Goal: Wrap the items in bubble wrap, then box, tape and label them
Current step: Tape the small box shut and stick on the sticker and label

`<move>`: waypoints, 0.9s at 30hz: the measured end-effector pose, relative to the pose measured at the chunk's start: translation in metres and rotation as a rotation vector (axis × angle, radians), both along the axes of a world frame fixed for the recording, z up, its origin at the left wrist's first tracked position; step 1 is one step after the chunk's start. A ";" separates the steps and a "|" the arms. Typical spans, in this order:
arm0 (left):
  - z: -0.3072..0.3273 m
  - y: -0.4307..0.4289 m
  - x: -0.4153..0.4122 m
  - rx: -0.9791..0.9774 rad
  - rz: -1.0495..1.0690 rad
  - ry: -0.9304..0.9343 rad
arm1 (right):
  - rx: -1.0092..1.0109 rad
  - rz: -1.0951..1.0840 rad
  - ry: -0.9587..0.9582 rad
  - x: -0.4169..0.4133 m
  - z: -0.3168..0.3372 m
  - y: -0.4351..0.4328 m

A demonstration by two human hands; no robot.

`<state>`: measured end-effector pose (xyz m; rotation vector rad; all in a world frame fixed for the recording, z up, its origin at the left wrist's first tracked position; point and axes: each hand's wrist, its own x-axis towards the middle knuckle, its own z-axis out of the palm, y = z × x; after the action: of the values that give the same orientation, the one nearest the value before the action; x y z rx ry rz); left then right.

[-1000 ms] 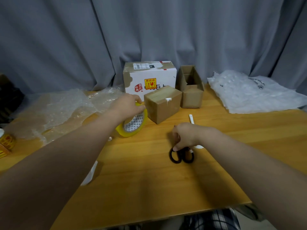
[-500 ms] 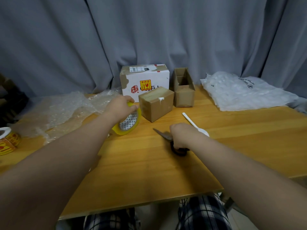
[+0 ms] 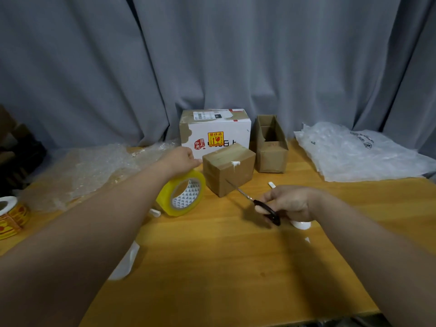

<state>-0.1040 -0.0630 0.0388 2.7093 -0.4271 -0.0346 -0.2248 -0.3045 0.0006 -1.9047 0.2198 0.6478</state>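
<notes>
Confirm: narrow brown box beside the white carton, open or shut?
Open. The narrow brown box has its flaps up and interior shows.

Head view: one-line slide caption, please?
Left hand holds the tape roll beside a small box; right hand points scissors at it.

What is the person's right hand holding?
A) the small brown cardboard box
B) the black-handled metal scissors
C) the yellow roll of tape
B: the right hand grips the black-handled metal scissors, while the left hand holds the yellow roll of tape.
</notes>
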 end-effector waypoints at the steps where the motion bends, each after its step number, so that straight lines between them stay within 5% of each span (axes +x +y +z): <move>1: 0.002 -0.002 0.004 0.039 -0.002 0.015 | 0.018 0.027 0.030 0.004 -0.002 0.002; 9: 0.006 -0.009 0.032 0.358 -0.019 0.232 | 0.112 0.175 0.037 0.039 -0.006 0.031; 27: 0.002 -0.015 0.040 0.223 0.044 0.391 | 0.200 -0.047 -0.152 0.061 -0.032 0.064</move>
<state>-0.0641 -0.0777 0.0404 2.8304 -0.2575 -0.6220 -0.1637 -0.2401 -0.0310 -1.7417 0.0982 0.4726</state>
